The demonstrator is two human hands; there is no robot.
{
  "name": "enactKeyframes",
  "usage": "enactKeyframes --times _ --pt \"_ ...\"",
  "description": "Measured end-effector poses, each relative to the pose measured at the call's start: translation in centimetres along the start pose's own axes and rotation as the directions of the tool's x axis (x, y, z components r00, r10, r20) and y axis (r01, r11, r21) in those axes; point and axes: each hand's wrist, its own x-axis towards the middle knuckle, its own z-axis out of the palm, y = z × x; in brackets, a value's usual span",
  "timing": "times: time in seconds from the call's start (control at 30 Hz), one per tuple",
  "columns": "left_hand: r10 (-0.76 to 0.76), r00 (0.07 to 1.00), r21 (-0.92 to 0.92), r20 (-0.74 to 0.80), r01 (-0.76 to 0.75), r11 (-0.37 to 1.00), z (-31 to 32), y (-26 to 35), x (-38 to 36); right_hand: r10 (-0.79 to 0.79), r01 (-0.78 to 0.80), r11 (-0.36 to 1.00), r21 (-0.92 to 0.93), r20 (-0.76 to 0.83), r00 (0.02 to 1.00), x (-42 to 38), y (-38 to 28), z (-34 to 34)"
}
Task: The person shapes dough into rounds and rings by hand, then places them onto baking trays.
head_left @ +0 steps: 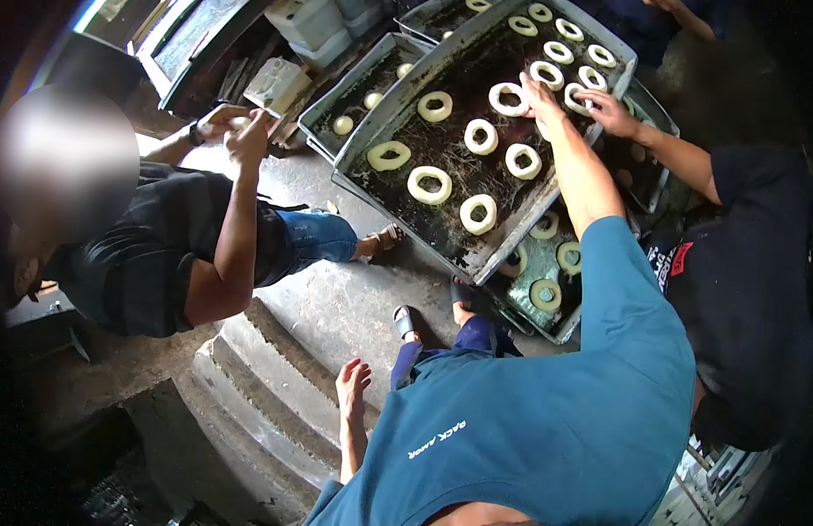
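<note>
My right hand reaches down over a large dark metal tray with its fingers stretched out. It lies among pale dough rings, right beside one dough ring; another ring is partly hidden under the hand. Whether the fingertips press on a ring I cannot make out. Several more rings, such as this dough ring, lie spread over the tray. Low at my side hangs my left hand, fingers loosely apart and holding nothing, above the floor and away from the tray.
A co-worker's hand touches rings at the tray's right edge. Another person stands left, hands together. Beneath sits a lower tray with rings; a side tray holds dough balls. Concrete steps lie at lower left.
</note>
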Motion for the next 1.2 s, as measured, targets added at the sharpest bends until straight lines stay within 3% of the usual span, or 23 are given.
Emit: enactKeyframes --times 0.03,0.1,0.13,0.17,0.23,0.3,0.33,0.37,0.43,0.47,0.5,0.57,0.67,0.7,0.77,0.83,0.9,0.97,1.03,1.1,1.2 --pt "-0.020 1.000 0.017 0.024 0.019 1.000 0.5 0.2 0.3 -0.041 0.041 0.999 -0.027 -0.003 0.999 -1.7 -1.4 -0.7" --pt "-0.004 0.995 0.083 0.102 -0.005 0.997 1.4 0.8 1.6 0.115 -0.072 0.927 -0.368 0.096 0.989 -5.7 -6.2 -2.4" --pt "0.029 0.991 0.124 0.134 -0.046 0.991 2.3 2.0 1.7 -0.179 0.224 0.908 -0.355 0.155 0.972 -5.6 -4.6 -2.5" --pt "0.060 0.981 0.170 0.184 -0.092 0.981 3.4 3.4 2.1 -0.450 0.490 0.803 -0.339 0.195 0.872 -5.5 -2.6 -3.1" --pt "0.120 0.967 0.260 0.224 -0.177 0.949 5.1 4.6 3.7 -0.499 0.461 0.844 -0.276 -0.085 0.863 -13.8 -3.1 -1.9" --pt "0.132 0.940 0.519 0.314 -0.287 0.805 6.5 7.3 4.4 -0.435 0.425 0.899 -0.102 -0.106 0.894 -24.6 -3.7 -1.0" --pt "0.082 0.945 0.619 0.317 -0.272 0.736 7.3 8.1 5.2 -0.401 0.384 0.913 -0.140 -0.126 0.907 -28.9 -2.5 -1.1" --pt "0.065 0.945 0.657 0.322 -0.272 0.703 8.2 9.1 5.2 -0.378 0.353 0.919 -0.175 -0.141 0.915 -31.5 -1.1 -1.7" --pt "0.171 0.900 0.627 0.401 -0.406 0.665 9.2 10.6 5.0 -0.201 0.150 0.971 -0.186 -0.299 0.933 -34.3 1.1 -4.6" --pt "0.317 0.762 0.556 0.565 -0.636 0.536 8.8 10.6 6.0 -0.193 0.101 0.966 -0.239 -0.401 0.895 -33.6 3.7 -6.4" --pt "0.293 0.799 0.425 0.526 -0.545 0.723 10.0 11.6 4.6 -0.189 0.048 0.958 -0.282 -0.497 0.847 -32.0 6.8 -8.1" --pt "0.266 0.794 0.492 0.547 -0.561 0.666 9.8 11.8 5.9 -0.116 -0.116 0.928 -0.354 -0.570 0.814 -28.7 11.0 -11.2" --pt "0.249 0.821 0.462 0.514 -0.510 0.726 9.5 11.7 5.8 -0.136 -0.095 0.931 -0.353 -0.574 0.807 -23.9 12.8 -12.9" --pt "0.282 0.793 0.475 0.540 -0.564 0.676 8.4 11.0 6.4 -0.163 -0.061 0.933 -0.354 -0.568 0.807 -22.0 12.4 -13.0" --pt "0.310 0.796 0.535 0.520 -0.587 0.608 5.7 8.4 8.3 -0.341 -0.012 0.855 -0.519 -0.579 0.740 -18.9 10.1 -13.8" --pt "0.287 0.835 0.521 0.470 -0.525 0.673 2.4 5.3 8.5 -0.344 -0.051 0.841 -0.539 -0.605 0.718 -15.3 9.8 -16.5" --pt "0.233 0.884 0.451 0.406 -0.415 0.790 0.9 5.0 4.0 -0.093 -0.310 0.752 -0.581 -0.560 0.823 -11.3 12.2 -20.5" --pt "0.198 0.929 0.383 0.314 -0.314 0.869 -2.7 0.7 4.4 0.194 -0.468 0.689 -0.554 -0.481 0.855 -10.0 12.9 -23.1" --pt "0.032 0.982 0.564 0.184 -0.132 0.815 -3.7 -0.7 2.5 0.349 -0.561 0.597 -0.573 -0.444 0.825 -8.8 14.1 -23.6" --pt "-0.031 0.980 0.558 0.197 -0.086 0.825 -2.4 -1.1 1.5 0.378 -0.547 0.603 -0.581 -0.396 0.837 -8.3 14.7 -23.6" --pt "-0.051 0.974 0.612 0.220 -0.097 0.785 2.3 0.5 1.0 0.268 -0.491 0.664 -0.563 -0.434 0.860 -8.9 14.7 -23.3"
